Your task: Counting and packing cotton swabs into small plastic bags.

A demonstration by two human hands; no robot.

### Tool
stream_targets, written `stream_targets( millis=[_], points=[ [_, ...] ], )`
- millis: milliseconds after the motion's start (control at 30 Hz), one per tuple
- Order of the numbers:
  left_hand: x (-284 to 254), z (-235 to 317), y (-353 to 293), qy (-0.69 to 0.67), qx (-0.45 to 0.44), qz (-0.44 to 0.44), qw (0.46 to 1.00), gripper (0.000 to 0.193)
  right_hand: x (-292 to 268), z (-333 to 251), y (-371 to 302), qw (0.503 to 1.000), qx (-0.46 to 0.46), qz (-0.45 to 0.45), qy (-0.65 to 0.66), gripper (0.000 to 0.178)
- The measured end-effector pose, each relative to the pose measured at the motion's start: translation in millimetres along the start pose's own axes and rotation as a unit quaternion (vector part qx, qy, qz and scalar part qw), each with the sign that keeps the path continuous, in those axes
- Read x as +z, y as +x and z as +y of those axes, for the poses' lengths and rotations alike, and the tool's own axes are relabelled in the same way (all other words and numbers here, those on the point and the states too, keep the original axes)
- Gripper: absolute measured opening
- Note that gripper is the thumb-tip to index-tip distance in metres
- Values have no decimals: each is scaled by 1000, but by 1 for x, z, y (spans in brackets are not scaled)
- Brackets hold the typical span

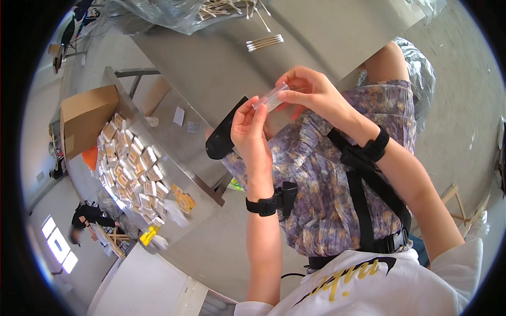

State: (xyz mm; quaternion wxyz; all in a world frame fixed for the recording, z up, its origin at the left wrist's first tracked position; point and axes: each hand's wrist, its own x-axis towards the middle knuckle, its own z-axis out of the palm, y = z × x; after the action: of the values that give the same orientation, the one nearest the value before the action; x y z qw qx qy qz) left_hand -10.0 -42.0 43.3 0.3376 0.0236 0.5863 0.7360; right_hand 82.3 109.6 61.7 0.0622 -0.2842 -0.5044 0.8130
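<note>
A small clear plastic bag [272, 98] is stretched between my two hands above my lap, near the table edge. My left hand [250, 130] pinches its lower left end between thumb and fingers. At the other end my right hand [312, 96] grips it, the thumb on top and the other fingers curled behind. Whether anything lies inside the bag is too small to tell. Beyond my hands, a neat row of cotton swabs [264, 42] lies on the grey table [221, 63]. Farther off, loose swabs [224, 9] spill from a large clear plastic bag [163, 16].
To the left, a second table [179, 176] carries a heap of small filled packs [129, 168], a yellow pack [149, 235] and an open cardboard box [89, 121]. A person [92, 216] in dark clothes is far left. Crumpled clear plastic [421, 79] hangs beyond my knee.
</note>
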Motion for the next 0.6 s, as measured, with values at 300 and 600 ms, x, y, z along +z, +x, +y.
stream_targets(
  millis=[300, 600],
  points=[
    [5, 0, 3, 237, 225, -14, 945, 17, -1, -1, -4, 986, -89, 20, -139, 12],
    [11, 3, -1, 273, 264, 5, 925, 13, -4, 9, -10, 956, -181, 93, -210, 7]
  ],
)
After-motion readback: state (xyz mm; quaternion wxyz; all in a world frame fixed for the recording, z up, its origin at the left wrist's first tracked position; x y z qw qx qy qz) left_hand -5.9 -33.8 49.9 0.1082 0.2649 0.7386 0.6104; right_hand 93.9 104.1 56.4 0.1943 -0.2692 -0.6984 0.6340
